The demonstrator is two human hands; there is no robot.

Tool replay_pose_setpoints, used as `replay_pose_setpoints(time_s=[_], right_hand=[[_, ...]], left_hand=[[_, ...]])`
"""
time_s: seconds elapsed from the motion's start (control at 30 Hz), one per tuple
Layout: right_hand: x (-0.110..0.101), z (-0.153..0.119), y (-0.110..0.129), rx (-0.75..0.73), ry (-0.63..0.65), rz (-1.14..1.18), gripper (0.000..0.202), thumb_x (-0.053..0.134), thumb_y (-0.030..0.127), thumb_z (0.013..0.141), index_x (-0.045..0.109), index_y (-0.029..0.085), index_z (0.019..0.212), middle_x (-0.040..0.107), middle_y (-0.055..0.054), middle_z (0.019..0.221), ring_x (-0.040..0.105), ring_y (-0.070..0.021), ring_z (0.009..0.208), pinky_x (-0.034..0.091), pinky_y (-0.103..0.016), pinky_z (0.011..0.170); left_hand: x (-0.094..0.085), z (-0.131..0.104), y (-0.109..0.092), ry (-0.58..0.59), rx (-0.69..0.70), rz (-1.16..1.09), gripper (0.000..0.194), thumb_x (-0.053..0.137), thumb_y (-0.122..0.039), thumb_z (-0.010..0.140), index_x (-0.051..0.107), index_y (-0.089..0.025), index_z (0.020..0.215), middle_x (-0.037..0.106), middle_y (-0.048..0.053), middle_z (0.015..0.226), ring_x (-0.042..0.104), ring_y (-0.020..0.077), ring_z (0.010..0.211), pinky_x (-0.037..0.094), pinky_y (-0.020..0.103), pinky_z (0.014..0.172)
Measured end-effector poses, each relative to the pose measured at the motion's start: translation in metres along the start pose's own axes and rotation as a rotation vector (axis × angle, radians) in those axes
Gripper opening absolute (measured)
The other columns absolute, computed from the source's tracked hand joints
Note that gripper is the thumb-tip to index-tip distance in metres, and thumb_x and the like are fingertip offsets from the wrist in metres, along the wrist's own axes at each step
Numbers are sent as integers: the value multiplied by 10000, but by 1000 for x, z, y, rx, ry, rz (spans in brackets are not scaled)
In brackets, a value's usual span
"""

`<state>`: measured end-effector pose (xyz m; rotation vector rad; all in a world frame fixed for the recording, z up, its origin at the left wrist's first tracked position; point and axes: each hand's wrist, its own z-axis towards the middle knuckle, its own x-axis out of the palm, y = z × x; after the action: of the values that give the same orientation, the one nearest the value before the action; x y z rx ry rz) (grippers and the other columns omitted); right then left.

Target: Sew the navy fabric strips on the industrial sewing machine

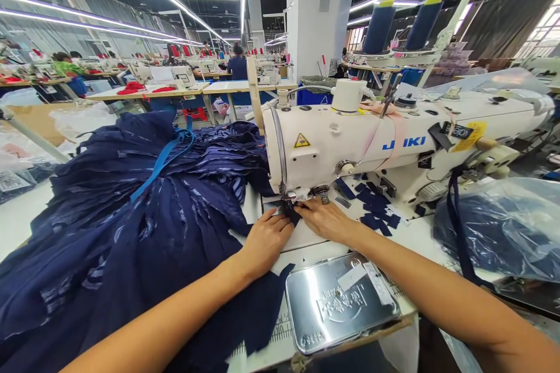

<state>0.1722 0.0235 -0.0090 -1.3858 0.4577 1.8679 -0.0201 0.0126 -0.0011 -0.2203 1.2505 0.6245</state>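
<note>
A white sewing machine (315, 145) reaches in from the right, its presser foot (290, 196) down close to the fingers. Under the foot lies a small dark navy fabric piece (289, 210). My left hand (269, 239) rests on this piece from the left, palm down, fingers stretched flat. On the other side, my right hand (326, 218) has its fingers closed at the fabric's edge beside the foot; its thumb is hard to see. A large heap of navy garments (153, 233) spreads left of the machine, with a blue strap (160, 166) across it.
A shiny metal tin lid (341, 303) lies at the table's front edge. Small navy fabric scraps (376, 207) are scattered right of the needle. A clear plastic bag (503, 227) sits far right. Navy thread cones (378, 26) stand behind. Other people work at machines farther back.
</note>
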Motion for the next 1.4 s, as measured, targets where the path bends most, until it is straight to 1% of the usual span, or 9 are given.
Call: replay_pose_setpoints(time_s=[0.1, 0.2, 0.37, 0.53, 0.63, 0.73, 0.83, 1.03, 1.4], right_hand=[[-2, -2, 6, -30, -32, 55, 257, 402, 152, 866, 625, 110, 988, 600, -120, 929, 562, -198, 819, 478, -321, 679], [-2, -3, 13, -46, -83, 100, 260, 383, 177, 882, 632, 120, 928, 577, -100, 845, 538, -197, 805, 474, -322, 673], [3, -5, 10, -48, -141, 188, 262, 383, 142, 874, 628, 126, 964, 578, -97, 871, 529, -185, 809, 482, -324, 701], [6, -7, -3, -82, -160, 411, 257, 399, 144, 874, 635, 158, 974, 596, -71, 906, 544, -159, 817, 493, -308, 717], [7, -9, -5, -96, -149, 420, 258, 397, 160, 881, 636, 169, 978, 594, -67, 918, 546, -158, 833, 496, -316, 728], [7, -9, -4, -129, -146, 361, 268, 380, 167, 889, 625, 156, 997, 588, -82, 932, 539, -167, 852, 498, -334, 738], [6, -8, -2, -149, -145, 294, 271, 370, 142, 884, 614, 144, 1001, 578, -95, 931, 525, -181, 883, 497, -347, 744], [4, -7, 1, -140, -136, 335, 265, 363, 163, 892, 607, 138, 992, 562, -95, 957, 531, -164, 869, 502, -321, 754], [2, -7, 2, -136, -154, 306, 273, 359, 177, 893, 622, 134, 947, 565, -91, 913, 534, -168, 835, 502, -306, 740]], left_hand=[[-6, -5, 15, 44, 21, -60, 244, 422, -18, 753, 604, -125, 874, 664, 81, 951, 592, 190, 930, 438, 344, 882], [-10, -5, 23, 59, -52, -129, 275, 395, -18, 748, 604, -124, 892, 654, 68, 898, 580, 177, 886, 439, 335, 868], [-7, -1, 14, 62, -172, -141, 301, 382, -166, 826, 616, -143, 1014, 587, 87, 904, 513, 200, 813, 448, 361, 735], [-3, -2, 9, 125, -225, -183, 354, 394, -121, 808, 596, -172, 1093, 549, 77, 907, 471, 198, 816, 427, 351, 718], [-2, -3, 10, 139, -223, -206, 380, 396, -98, 795, 588, -189, 1109, 543, 71, 916, 466, 198, 834, 427, 350, 734], [-3, -4, 11, 125, -202, -184, 395, 403, -84, 780, 581, -189, 1117, 536, 87, 1047, 461, 218, 938, 427, 366, 789], [-5, -6, 11, 153, -153, -151, 413, 413, -78, 773, 550, -173, 1151, 530, 88, 1150, 451, 236, 1014, 425, 381, 833], [-9, -8, 12, 211, -71, -66, 409, 410, -87, 799, 514, -167, 1186, 540, 91, 1206, 476, 246, 1040, 439, 390, 832], [-8, -7, 13, 183, -68, -99, 395, 433, -72, 773, 544, -131, 1148, 558, 90, 1206, 489, 243, 1054, 457, 390, 859]])
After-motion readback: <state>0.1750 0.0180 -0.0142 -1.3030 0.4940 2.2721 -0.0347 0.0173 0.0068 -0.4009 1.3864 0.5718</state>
